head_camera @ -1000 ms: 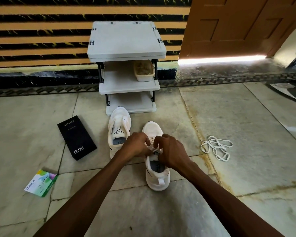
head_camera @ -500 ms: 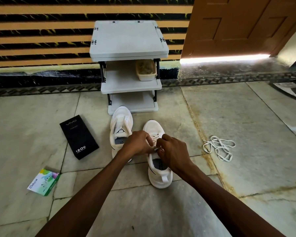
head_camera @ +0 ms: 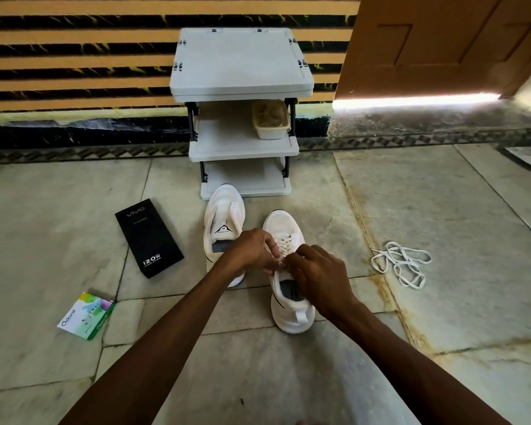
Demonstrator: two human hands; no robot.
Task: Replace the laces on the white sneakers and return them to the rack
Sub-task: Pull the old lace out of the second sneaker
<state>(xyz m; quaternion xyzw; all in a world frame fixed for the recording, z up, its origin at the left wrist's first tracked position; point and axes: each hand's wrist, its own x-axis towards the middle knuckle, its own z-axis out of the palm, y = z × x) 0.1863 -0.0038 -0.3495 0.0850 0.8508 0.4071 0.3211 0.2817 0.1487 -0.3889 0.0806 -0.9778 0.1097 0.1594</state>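
- The near sneaker (head_camera: 290,315) stands on the stone floor (head_camera: 442,210), toe toward the grey rack (head_camera: 242,62) and heel toward us. A white lace (head_camera: 284,242) crosses its upper eyelets.
- The left hand (head_camera: 252,251) and right hand (head_camera: 316,268) meet over the sneaker's throat, directly above the tongue. Their fingers are curled and their fingertips touch. Each hand appears to pinch the lace, though we cannot see the pinched ends.
- The second sneaker (head_camera: 224,210) stands just beside the first, on the left, with its toe near the rack's lowest shelf. We see no lace in it.
- A loose coil of flat white laces (head_camera: 402,266) lies on the floor, well apart from the right hand.
- We judge the lace to be light, limp and flat, so it would buckle if pushed. It is best held close to its stiff tip and drawn through.
- We judge the sneaker to be light with a soft upper, and likely to slide on smooth stone. One hand should steady it, and the heel collar offers the firmest hold for carrying.
- A black box (head_camera: 149,237) and a green packet (head_camera: 86,315) lie to the left. A tub (head_camera: 272,119) sits on the rack's middle shelf.
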